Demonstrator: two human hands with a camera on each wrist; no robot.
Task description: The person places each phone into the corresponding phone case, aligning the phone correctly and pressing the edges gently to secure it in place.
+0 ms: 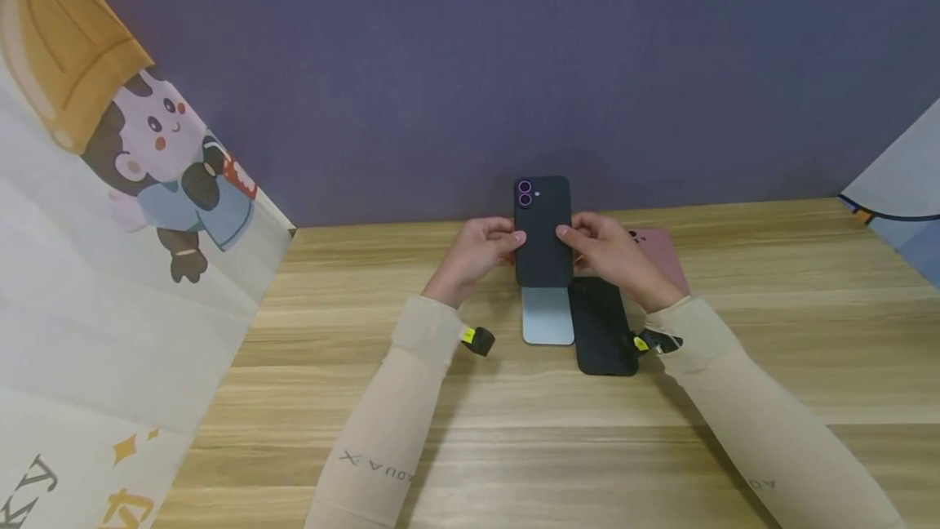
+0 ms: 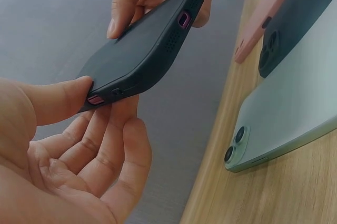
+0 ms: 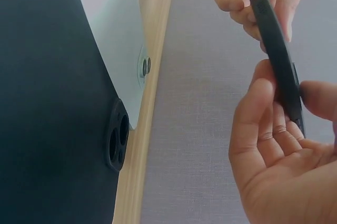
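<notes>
Left hand (image 1: pixel 479 255), right hand (image 1: pixel 615 253) pinch dark-cased phone (image 1: pixel 543 232) at edges — aloft.

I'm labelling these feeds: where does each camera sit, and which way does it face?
Head: worn on the head, facing forward and down at the table; left grip, right grip and sleeved forearms show.
Left wrist: worn there, facing the dark-cased phone; left grip near, right grip beyond.
Right wrist: worn there, facing the same dark-cased phone; right grip near, left grip beyond.
Shared by both wrist views: the dark-cased phone and the pale phone.
</notes>
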